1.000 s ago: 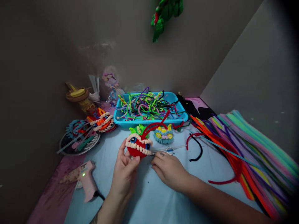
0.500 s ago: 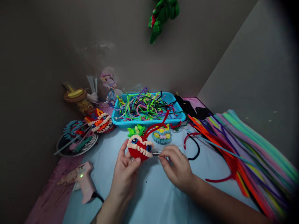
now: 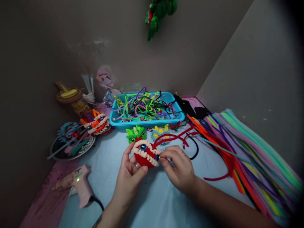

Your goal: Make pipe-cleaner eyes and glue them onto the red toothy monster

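My left hand (image 3: 131, 175) is closed around a red pipe-cleaner figure (image 3: 144, 160), thumb on its lower edge. Twisted cream pipe cleaners frame its blue eyes; the left eye (image 3: 142, 147) faces me. Long red pipe cleaners (image 3: 169, 136) trail from its upper right. At its right edge, the pinched fingers of my right hand (image 3: 177, 167) meet the dark blue right eye (image 3: 157, 156). What lies between those fingertips is hidden. Just behind are a green pipe-cleaner figure (image 3: 136, 134) and a blue-and-yellow one (image 3: 161, 133).
A blue tray (image 3: 149, 123) of pipe-cleaner scraps stands behind. At left are a pink glue gun (image 3: 82, 186) with a green light, a metal bowl (image 3: 55, 155) and an orange-and-cream figure (image 3: 98, 124). Bundled colourful pipe cleaners (image 3: 249, 152) cover the right side. A green figure (image 3: 161, 12) hangs above.
The red figure has turned, its right eye swinging away and its red strands dropping rightward. My right fingertips are now against that eye; the thin silvery tool seen between them earlier is hidden.
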Motion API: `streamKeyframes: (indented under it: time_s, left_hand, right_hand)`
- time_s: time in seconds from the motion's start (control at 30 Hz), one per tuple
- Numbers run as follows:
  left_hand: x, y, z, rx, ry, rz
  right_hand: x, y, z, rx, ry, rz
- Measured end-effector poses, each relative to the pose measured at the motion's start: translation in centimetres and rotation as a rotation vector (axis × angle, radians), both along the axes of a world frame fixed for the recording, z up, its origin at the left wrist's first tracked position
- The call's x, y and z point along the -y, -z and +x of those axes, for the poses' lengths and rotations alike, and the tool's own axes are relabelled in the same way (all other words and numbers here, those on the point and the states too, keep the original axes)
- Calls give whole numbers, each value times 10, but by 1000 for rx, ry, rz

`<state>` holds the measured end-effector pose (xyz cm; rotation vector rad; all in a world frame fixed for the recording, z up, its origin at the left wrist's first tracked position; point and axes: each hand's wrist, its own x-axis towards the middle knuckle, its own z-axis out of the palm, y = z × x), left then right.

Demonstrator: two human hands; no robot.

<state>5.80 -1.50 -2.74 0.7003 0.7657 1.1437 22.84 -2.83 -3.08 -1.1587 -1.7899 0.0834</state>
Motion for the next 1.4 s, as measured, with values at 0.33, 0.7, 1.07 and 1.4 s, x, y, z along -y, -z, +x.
streamKeyframes:
  time_s: [0.33, 0.7, 1.07, 1.4]
  left_hand:
    - [1, 2, -1, -2, 18, 19]
    - [0, 3, 0, 16, 16, 34]
    - [-10, -11, -15, -13, -201, -77]
    - [-8, -7, -14, 13, -141, -85]
  right_hand:
    - [1, -2, 0, 2, -5, 7]
    - [3, -3, 1, -44, 8, -12]
    - [-6, 14, -9, 332, -29, -345]
    - [-12, 22, -22, 549, -19, -552]
